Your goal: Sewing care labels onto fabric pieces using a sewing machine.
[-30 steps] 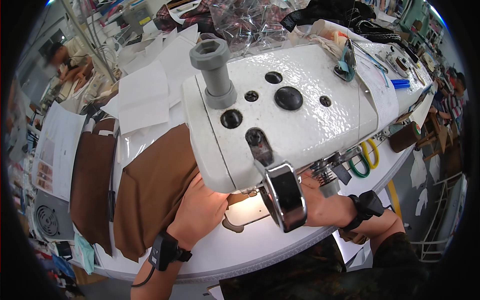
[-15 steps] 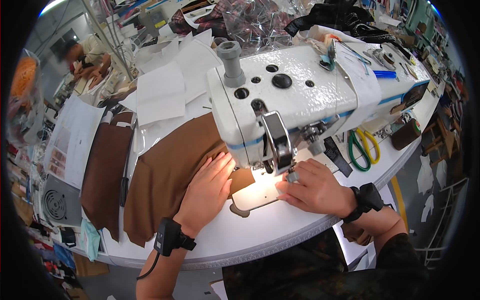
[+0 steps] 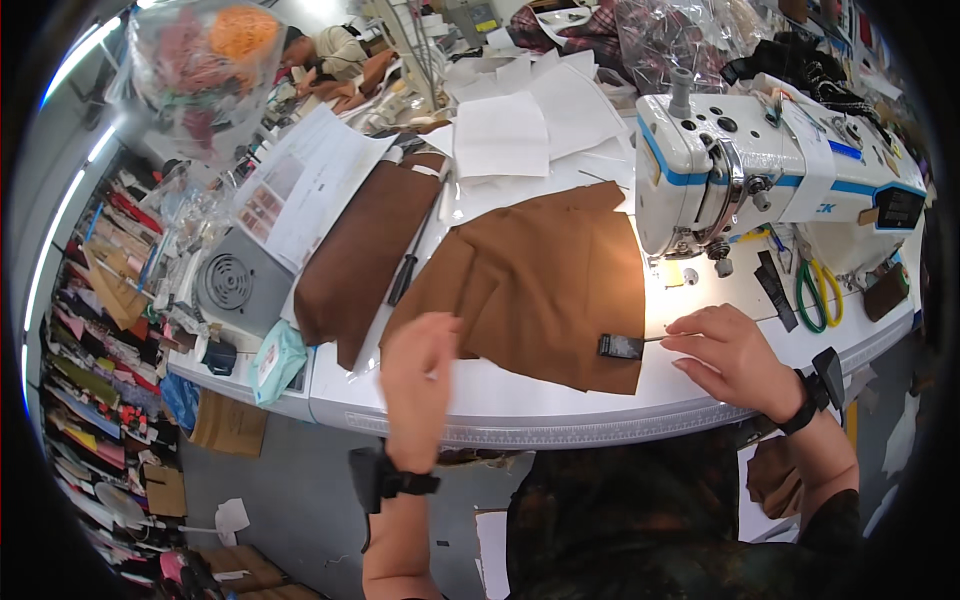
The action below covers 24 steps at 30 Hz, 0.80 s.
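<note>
Presently: one tan-brown cloth panel [image 3: 550, 285], creased, lying flat on the white tabletop [image 3: 675, 385] to the left of the sewing machine. One small black rectangular label [image 3: 621, 347], resting near the panel's lower right corner. Two bare hands. Left hand [image 3: 420, 365]: one, raised at the panel's lower left edge, fingers bent inward; blurred, so whether it grips or touches anything cannot be told. Right hand [image 3: 728, 352]: one, fingers loosely bent and thumb spread apart, just right of the label, nothing visible in its grasp. Two black wrist devices [image 3: 828, 378], one per arm.

One white sewing machine [image 3: 665, 215] with a blue stripe, right of the panel. One dark-brown cloth piece [image 3: 365, 250], at left; one slim black-handled tool [image 3: 403, 280] between the two cloths. One black flat strip [image 3: 775, 290]. Scissor handles in two colours, green [image 3: 799, 292] and yellow [image 3: 837, 300]; overlapping, number of pairs unclear. One dark-brown thread spool [image 3: 886, 293].

Several white paper sheets [image 3: 500, 135], overlapping, exact count hidden. One co-worker [image 3: 340, 55] at the back, partly covered by a clear plastic bag [image 3: 200, 70] with indistinct contents.
</note>
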### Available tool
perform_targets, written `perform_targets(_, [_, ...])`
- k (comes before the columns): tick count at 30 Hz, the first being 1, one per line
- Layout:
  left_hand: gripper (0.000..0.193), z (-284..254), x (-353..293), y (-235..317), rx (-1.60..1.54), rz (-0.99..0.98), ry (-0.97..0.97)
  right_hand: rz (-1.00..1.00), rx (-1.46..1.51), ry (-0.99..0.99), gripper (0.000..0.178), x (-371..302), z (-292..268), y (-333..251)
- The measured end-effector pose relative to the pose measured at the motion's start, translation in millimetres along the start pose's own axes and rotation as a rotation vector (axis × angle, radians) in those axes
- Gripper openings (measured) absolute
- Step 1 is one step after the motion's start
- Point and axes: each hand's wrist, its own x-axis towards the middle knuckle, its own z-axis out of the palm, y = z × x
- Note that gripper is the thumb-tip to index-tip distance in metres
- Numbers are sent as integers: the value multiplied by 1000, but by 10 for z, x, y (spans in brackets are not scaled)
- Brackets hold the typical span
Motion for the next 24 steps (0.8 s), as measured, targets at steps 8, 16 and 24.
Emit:
perform_targets(8, [12,-273,56,-998,122,-241,-2,21,-24,2,20,33,92,-150])
perform_targets(16, [7,-292,315,-471,430,-3,140,12,-16,21,30,-37,240,-178])
perform_targets(24, [18,645,147,804,42,591,-420,50,36,125,28,-154,424,-71])
